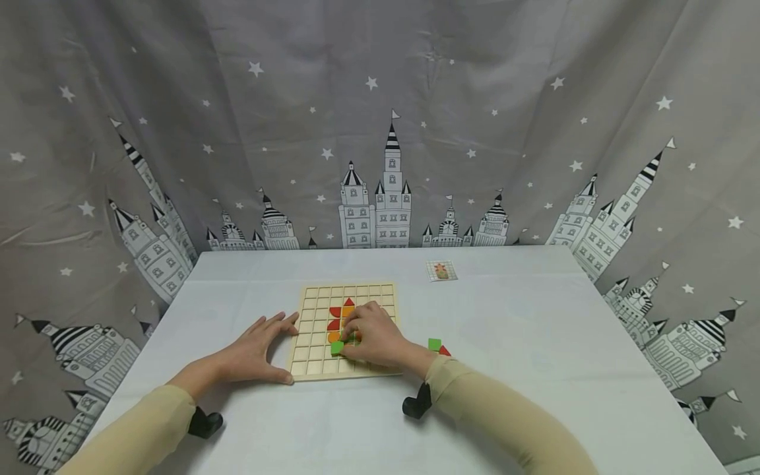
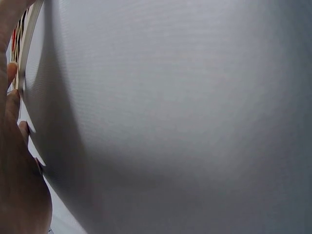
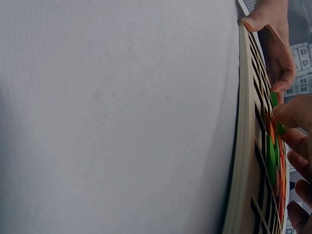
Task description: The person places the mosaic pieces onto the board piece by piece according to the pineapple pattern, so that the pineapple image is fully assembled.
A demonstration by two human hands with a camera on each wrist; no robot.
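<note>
A pale wooden grid board lies flat on the white table. On it sits a cluster of coloured tiles, among them red pieces, an orange round one and green ones partly under the fingers. My right hand pinches a green square tile between thumb and fingertips, low over the board; whether the tile touches the grid I cannot tell. Spread along the board's left side, my left hand touches its edge with thumb near the front corner and fingertips farther up. The right hand covers part of the tile cluster.
Right of the board, by the right wrist, lie a loose green square and a red triangle. A small card with a printed tile picture lies toward the table's back. Behind hangs a grey curtain with castles and stars.
</note>
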